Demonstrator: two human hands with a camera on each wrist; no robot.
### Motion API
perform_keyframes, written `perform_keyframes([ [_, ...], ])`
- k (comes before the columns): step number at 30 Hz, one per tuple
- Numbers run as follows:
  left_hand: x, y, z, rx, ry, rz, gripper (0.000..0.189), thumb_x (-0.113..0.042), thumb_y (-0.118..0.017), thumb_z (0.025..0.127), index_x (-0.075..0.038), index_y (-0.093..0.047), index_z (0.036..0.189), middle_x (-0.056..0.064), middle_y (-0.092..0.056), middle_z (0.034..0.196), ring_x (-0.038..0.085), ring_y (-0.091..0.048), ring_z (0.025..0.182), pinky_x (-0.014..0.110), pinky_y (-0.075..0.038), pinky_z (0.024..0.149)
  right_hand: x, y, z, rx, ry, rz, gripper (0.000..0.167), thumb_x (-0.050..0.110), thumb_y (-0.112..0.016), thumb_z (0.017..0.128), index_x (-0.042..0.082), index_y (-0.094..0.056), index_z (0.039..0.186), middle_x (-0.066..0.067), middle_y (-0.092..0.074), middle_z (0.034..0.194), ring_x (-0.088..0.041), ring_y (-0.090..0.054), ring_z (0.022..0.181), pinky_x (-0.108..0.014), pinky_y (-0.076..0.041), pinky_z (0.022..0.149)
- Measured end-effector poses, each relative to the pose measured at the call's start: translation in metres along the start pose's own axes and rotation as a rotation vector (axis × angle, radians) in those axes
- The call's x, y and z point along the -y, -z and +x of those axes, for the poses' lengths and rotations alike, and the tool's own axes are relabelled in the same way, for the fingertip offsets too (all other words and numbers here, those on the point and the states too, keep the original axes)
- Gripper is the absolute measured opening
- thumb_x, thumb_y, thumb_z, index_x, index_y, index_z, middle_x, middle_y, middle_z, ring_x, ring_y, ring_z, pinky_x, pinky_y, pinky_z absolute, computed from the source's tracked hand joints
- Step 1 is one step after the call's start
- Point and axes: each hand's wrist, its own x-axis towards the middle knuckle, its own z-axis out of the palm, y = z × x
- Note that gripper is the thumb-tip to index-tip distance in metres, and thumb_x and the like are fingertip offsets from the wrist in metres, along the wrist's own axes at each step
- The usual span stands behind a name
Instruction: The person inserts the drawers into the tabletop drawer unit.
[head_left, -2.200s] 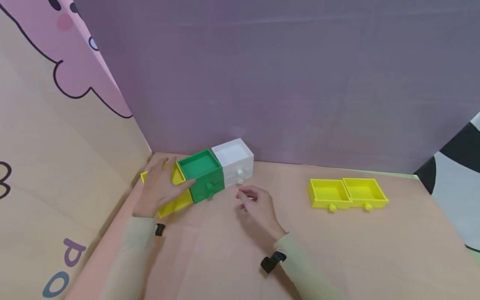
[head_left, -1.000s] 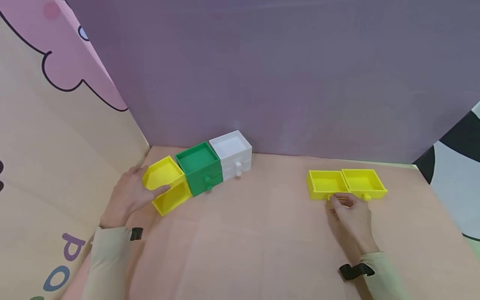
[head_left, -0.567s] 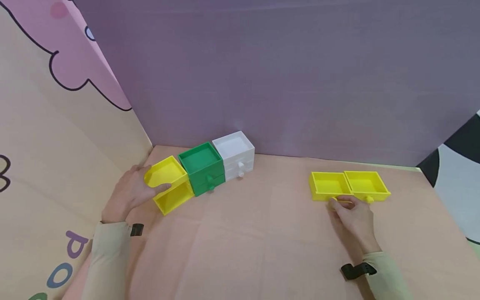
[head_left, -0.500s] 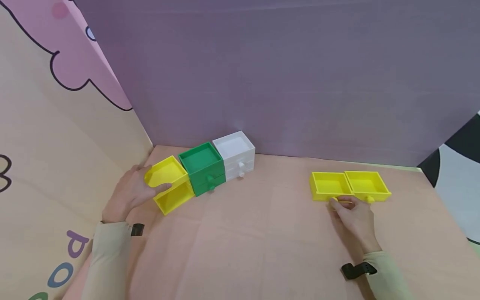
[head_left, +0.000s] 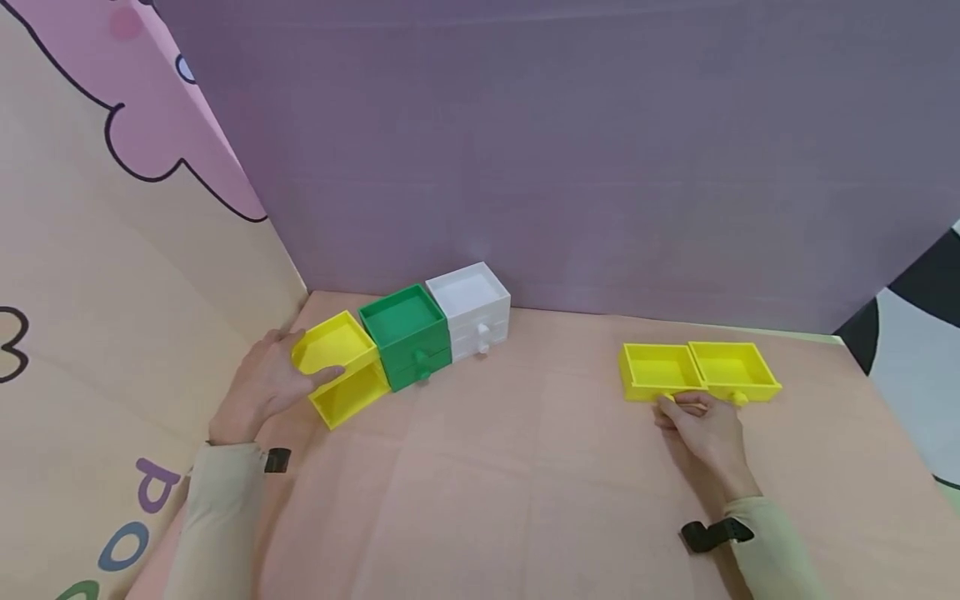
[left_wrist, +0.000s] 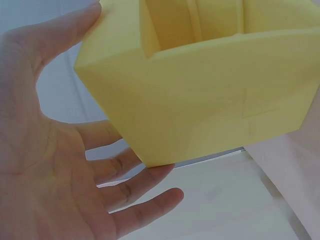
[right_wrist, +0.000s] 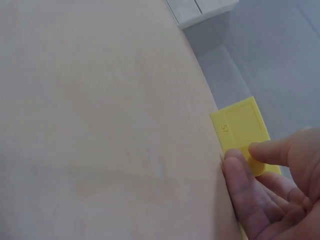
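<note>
My left hand [head_left: 262,385] holds the side of a yellow drawer cabinet shell [head_left: 348,393], its thumb at the front. In the left wrist view the fingers of that hand [left_wrist: 60,150] lie along the far edge of the yellow shell [left_wrist: 190,105], whose inside is visible from the front. Over on the right, my right hand [head_left: 708,433] pinches the round knob of the left yellow drawer [head_left: 660,367]. A second yellow drawer [head_left: 731,367] stands right beside it, knob facing me. In the right wrist view, thumb and finger are on the knob of the drawer [right_wrist: 245,125].
A green two-drawer cabinet [head_left: 405,337] stands against the yellow shell, and a white one [head_left: 468,308] stands beside the green. A purple-grey wall [head_left: 570,167] rises behind them, and a printed cream panel [head_left: 135,292] borders the left. Pink cloth [head_left: 480,483] covers the table.
My right hand has moved from in front of the white cabinet to the left yellow drawer's knob. My left hand has shifted to the yellow shell's left side. The last half second shows little motion.
</note>
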Motion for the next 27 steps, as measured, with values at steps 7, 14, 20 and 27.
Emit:
perform_keyframes([
  [7,-0.003,-0.001,0.005,-0.001,-0.016,-0.030,0.104,-0.067,-0.067,0.094,0.012,-0.042,0.156,0.038,-0.045,0.155,0.054,-0.050,0.132,0.068,-0.048,0.107,-0.005,0.000,0.001,-0.022,-0.002,0.076,0.048,0.029,-0.068,0.106,-0.008,-0.055,0.135,-0.022,-0.078,0.114,0.002,-0.074,0.079,-0.018,-0.063,0.074],
  [14,0.001,-0.003,-0.001,-0.029,-0.015,-0.016,0.100,-0.065,-0.069,0.093,0.012,-0.046,0.153,0.038,-0.050,0.148,0.052,-0.054,0.124,0.066,-0.052,0.101,-0.002,-0.003,0.003,-0.036,-0.013,0.131,0.048,0.028,-0.070,0.105,-0.007,-0.057,0.134,-0.009,-0.079,0.105,0.002,-0.074,0.079,-0.019,-0.063,0.075],
  [20,0.004,-0.005,-0.003,-0.046,-0.030,-0.022,0.095,-0.064,-0.069,0.094,0.011,-0.050,0.150,0.037,-0.055,0.140,0.049,-0.056,0.117,0.063,-0.054,0.095,0.000,-0.003,0.000,-0.062,-0.010,0.107,0.046,0.029,-0.071,0.104,-0.007,-0.059,0.131,-0.008,-0.078,0.102,0.001,-0.073,0.077,-0.017,-0.062,0.073],
  [27,0.003,-0.004,-0.001,-0.029,-0.019,-0.018,0.099,-0.064,-0.069,0.094,0.011,-0.045,0.154,0.039,-0.051,0.145,0.051,-0.054,0.120,0.064,-0.053,0.097,0.003,-0.005,-0.009,-0.071,-0.009,0.089,0.046,0.034,-0.072,0.103,-0.003,-0.064,0.129,-0.007,-0.081,0.104,0.002,-0.072,0.079,-0.012,-0.059,0.074],
])
